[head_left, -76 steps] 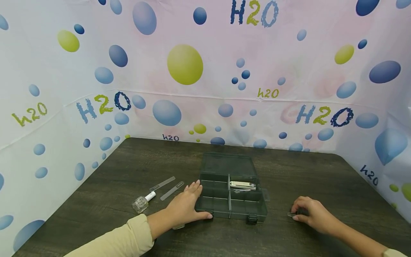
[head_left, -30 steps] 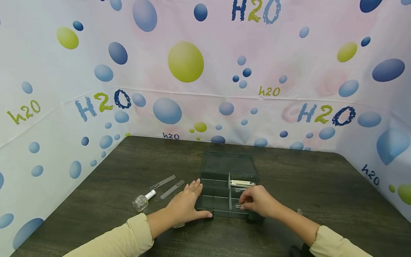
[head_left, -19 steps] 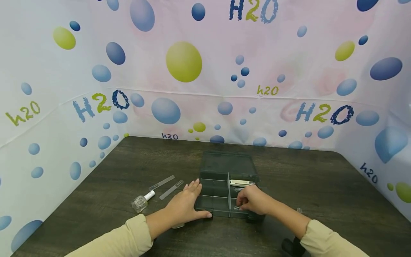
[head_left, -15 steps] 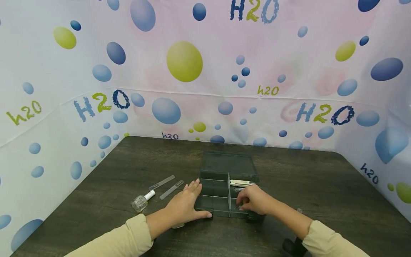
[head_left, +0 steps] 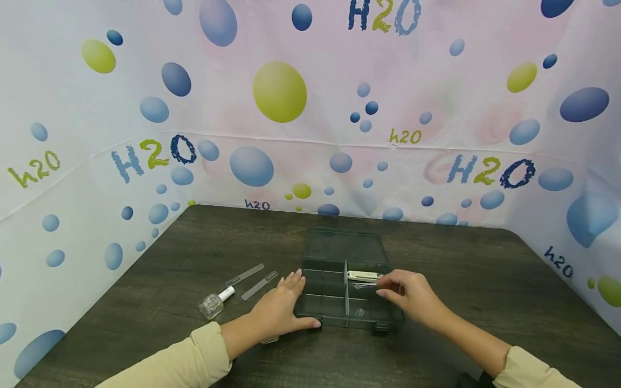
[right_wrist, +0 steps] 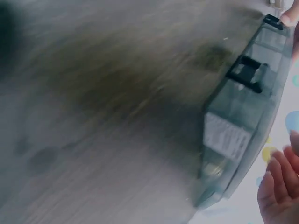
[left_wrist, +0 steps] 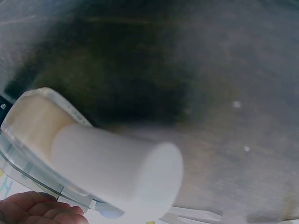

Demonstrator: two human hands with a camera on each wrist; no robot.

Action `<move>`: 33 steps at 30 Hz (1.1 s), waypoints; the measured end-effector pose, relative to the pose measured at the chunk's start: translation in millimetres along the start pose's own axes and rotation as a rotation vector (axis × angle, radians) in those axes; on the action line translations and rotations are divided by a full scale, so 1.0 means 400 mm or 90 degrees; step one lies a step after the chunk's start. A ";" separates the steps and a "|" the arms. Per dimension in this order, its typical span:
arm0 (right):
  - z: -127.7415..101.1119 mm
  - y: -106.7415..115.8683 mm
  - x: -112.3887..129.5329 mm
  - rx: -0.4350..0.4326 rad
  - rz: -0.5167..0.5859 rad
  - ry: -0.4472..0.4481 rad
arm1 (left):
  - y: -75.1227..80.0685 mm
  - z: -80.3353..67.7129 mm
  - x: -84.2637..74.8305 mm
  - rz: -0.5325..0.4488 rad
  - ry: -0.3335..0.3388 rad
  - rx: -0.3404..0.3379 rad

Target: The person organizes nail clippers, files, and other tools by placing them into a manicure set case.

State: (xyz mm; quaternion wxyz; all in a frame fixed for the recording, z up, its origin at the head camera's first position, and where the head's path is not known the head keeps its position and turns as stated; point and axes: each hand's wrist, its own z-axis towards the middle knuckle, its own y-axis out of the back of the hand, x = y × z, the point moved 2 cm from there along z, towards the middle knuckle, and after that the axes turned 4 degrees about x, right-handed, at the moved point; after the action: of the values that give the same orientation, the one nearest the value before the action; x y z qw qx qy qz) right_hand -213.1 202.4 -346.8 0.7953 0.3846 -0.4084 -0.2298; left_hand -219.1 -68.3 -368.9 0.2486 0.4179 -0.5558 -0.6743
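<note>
Nearest the camera, the left hand [head_left: 278, 312] lies flat on the dark wooden table [head_left: 485, 285], fingers straight, with the thumb and fingertips against the near-left corner of the clear grey organiser box [head_left: 330, 318], steadying it. The box stands open, its lid [head_left: 344, 247] lying flat behind it, and white dividers [head_left: 346, 293] split the tray into compartments. A small clear piece [head_left: 359, 312] lies in the near-right compartment. Above the right side of the box hangs the right hand [head_left: 409, 293], fingers loosely curled and apparently holding nothing; I cannot tell whether the fingertips touch the thin metal tool [head_left: 365, 286] just beside them. Behind that tool, in the far-right compartment, lies a white nail clipper [head_left: 364, 277].

To work well here, the left hand's flat pressure should keep the light box from sliding while the right lifts straight up, clear of the dividers and the thin tool.

Left of the box, near the left hand, lie two clear nail files [head_left: 252, 280] and a nail polish bottle [head_left: 215, 303] on its side. The wrist views are too blurred to add much.
</note>
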 end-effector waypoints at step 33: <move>-0.233 0.138 -0.215 -0.064 -0.186 -0.162 | 0.001 -0.001 0.001 -0.001 -0.001 -0.001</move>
State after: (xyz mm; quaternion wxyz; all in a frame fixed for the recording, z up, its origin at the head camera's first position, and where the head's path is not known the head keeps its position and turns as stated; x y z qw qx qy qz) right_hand -181.6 333.2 -377.8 0.7134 0.3675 -0.4337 -0.4098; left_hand -218.9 -69.1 -368.8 0.2478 0.4180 -0.5550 -0.6752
